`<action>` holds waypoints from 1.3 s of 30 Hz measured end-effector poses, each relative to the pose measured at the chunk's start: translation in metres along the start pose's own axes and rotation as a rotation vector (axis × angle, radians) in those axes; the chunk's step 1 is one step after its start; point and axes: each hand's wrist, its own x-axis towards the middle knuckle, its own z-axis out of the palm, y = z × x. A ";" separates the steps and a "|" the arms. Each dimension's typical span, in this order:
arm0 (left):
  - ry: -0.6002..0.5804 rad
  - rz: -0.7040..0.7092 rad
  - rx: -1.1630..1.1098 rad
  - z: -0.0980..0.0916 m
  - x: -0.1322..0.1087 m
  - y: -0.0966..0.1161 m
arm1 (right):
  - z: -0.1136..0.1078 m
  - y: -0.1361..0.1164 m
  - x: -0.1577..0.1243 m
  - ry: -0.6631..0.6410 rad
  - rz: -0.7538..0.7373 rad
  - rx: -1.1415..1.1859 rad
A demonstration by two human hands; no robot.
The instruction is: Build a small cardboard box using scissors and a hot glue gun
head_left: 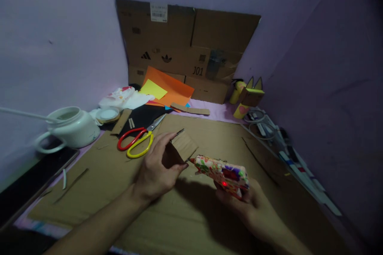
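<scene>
My left hand (157, 169) grips a small folded cardboard piece (184, 144) between thumb and fingers, above the cardboard sheet on the table (143, 223). Wrapped round the handle of a flower-patterned glue gun (223, 173) is my right hand (248, 203). A small red light glows on the gun's side. Its nozzle points left and is at the lower right edge of the cardboard piece; whether they touch is hard to tell. Scissors (140, 141) with one red and one yellow handle lie just beyond my left hand, blades pointing away.
At the left are a white pot (74, 129) and a dark flat device (36, 183). Orange paper (170, 87) and a cardboard strip (191, 109) lie at the back before an upright cardboard panel (179, 44). Yellow figures (248, 99) and cables (260, 125) are at the right.
</scene>
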 end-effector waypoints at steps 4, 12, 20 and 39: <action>0.012 0.007 0.009 -0.001 0.000 0.001 | -0.002 -0.001 0.000 -0.004 0.011 -0.053; 0.014 -0.001 0.014 -0.001 -0.001 0.001 | 0.000 -0.001 0.003 0.037 0.011 -0.051; -0.009 -0.038 -0.027 0.000 -0.002 -0.003 | 0.001 0.003 0.004 0.070 0.010 -0.013; -0.026 -0.190 -0.131 0.003 -0.002 -0.005 | 0.001 -0.020 0.004 -0.012 -0.065 0.012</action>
